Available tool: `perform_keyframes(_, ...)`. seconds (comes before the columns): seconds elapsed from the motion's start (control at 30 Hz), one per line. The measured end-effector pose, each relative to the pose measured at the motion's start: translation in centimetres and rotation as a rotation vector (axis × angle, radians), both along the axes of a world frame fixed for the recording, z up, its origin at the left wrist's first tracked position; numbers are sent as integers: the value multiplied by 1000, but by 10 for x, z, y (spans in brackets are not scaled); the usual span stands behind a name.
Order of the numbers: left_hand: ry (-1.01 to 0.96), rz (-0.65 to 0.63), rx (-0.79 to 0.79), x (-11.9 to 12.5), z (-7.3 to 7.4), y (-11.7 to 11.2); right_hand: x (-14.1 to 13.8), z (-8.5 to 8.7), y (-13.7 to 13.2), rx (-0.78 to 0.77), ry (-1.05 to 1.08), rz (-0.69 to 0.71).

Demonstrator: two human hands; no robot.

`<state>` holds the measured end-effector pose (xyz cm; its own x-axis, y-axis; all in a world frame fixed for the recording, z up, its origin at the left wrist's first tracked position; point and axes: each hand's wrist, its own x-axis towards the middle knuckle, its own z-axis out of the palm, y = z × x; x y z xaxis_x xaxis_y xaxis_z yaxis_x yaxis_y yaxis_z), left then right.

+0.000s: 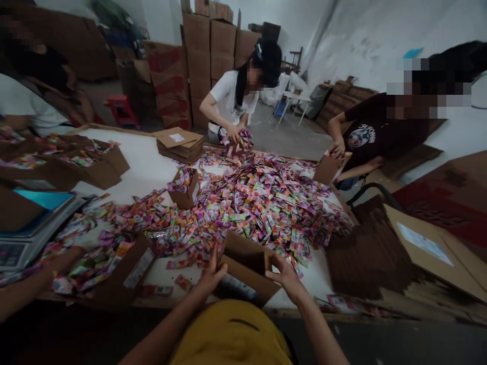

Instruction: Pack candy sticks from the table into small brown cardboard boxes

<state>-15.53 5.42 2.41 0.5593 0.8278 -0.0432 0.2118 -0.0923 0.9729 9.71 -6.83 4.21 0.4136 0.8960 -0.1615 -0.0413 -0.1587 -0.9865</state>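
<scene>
A small brown cardboard box (247, 261) sits open at the near edge of the white table (144, 167), right in front of me. My left hand (211, 276) grips its left side, fingers curled on the flap. My right hand (283, 274) holds the right flap with the fingers bent around it. Just beyond the box lies a big heap of colourful small sachets (258, 203) spread across the table.
A person's arm (34, 284) reaches in at the near left beside another box (129, 268) and a scale (26, 238). Two people across the table handle sachets and boxes. Flat cardboard stacks (418, 248) lie at right, filled boxes (87, 162) at left.
</scene>
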Motion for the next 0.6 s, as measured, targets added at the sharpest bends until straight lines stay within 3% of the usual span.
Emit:
perform_keyframes(0.1,-12,-150,273,0,19,4,-8,-33,7,-29,-207,-203)
perform_keyframes(0.2,99,-242,319,-11,26,8,-11,-48,16,-7,-329,-210)
perform_keyframes(0.27,217,-214,291,-17,20,9,-10,-41,20,34,-403,-107)
perform_keyframes(0.33,248,-141,261,-21,11,9,-13,-22,22,104,-467,2)
perform_keyframes(0.4,191,11,243,-23,4,8,-22,-3,20,130,-516,107)
perform_keyframes(0.47,153,184,323,-24,5,7,-34,10,15,87,-540,177)
perform_keyframes(0.5,169,205,417,-25,9,7,-39,14,12,51,-536,195)
perform_keyframes(0.53,207,168,534,-25,14,7,-44,17,10,17,-521,203)
perform_keyframes(0.6,316,-25,748,-23,27,9,-47,18,7,-25,-479,193)
